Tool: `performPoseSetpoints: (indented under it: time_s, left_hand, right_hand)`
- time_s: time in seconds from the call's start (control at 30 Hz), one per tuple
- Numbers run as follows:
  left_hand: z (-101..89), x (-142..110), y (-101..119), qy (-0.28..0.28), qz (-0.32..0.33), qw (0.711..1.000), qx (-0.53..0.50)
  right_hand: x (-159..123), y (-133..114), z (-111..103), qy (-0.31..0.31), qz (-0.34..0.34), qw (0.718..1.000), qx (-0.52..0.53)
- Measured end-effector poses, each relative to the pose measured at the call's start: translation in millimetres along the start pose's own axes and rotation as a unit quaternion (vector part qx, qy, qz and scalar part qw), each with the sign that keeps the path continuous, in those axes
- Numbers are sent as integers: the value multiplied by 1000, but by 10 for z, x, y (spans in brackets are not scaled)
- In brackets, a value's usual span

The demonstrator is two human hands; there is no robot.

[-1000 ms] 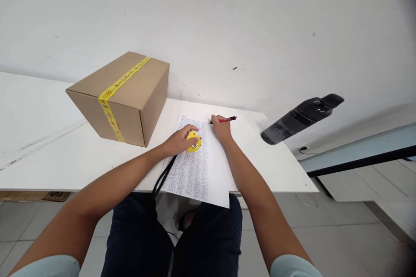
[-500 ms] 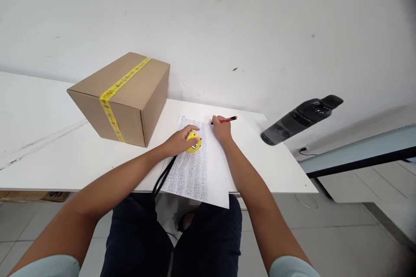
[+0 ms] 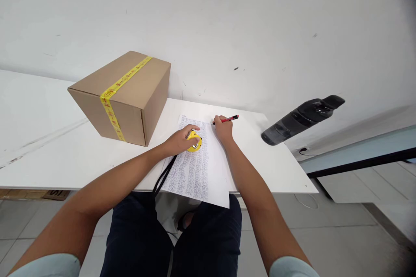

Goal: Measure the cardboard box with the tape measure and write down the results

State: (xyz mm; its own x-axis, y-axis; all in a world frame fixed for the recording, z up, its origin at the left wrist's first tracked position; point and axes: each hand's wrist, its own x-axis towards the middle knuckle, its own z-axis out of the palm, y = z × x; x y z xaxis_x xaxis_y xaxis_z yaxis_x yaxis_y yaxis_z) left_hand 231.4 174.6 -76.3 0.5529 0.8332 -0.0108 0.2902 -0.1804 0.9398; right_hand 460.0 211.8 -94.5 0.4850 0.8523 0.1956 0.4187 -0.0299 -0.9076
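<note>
A yellow tape measure (image 3: 194, 144) rests on a sheet of paper (image 3: 185, 173) covered in columns of blue handwriting. My left hand (image 3: 180, 140) is wrapped round the tape measure's left side, and a black strap (image 3: 164, 175) trails from it toward the table's front edge. Between the fingers of my right hand (image 3: 223, 130) is a red and black pen (image 3: 231, 118). Its tip points left, close to the upper right part of the writing; whether it touches the paper I cannot tell. The paper's lower end hangs past the table edge above my lap.
A cardboard box (image 3: 125, 95) sealed with yellow printed tape stands on the white table (image 3: 58, 151) at the left. Over on the right, near the wall, is a dark bottle (image 3: 295, 121). A black plug (image 3: 303, 150) with a cable sits low on the wall.
My right hand and the pen have shifted very slightly to the right. The left hand keeps its hold on the tape measure, and the paper stays in place.
</note>
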Motion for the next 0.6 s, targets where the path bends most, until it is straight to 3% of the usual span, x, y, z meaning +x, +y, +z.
performPoseSetpoints:
  time_s: [0.3,0.43,0.6]
  left_hand:
    - [-7,0,-22,-4,0,1000,10]
    - [0,1,-28,-6,8,1000,17]
    - [33,-26,-21,11,31,998,45]
  right_hand:
    - [29,51,21,10,-14,999,-28]
    - [7,57,-21,19,-52,997,-57]
    - [-89,53,-45,-49,-134,984,-110]
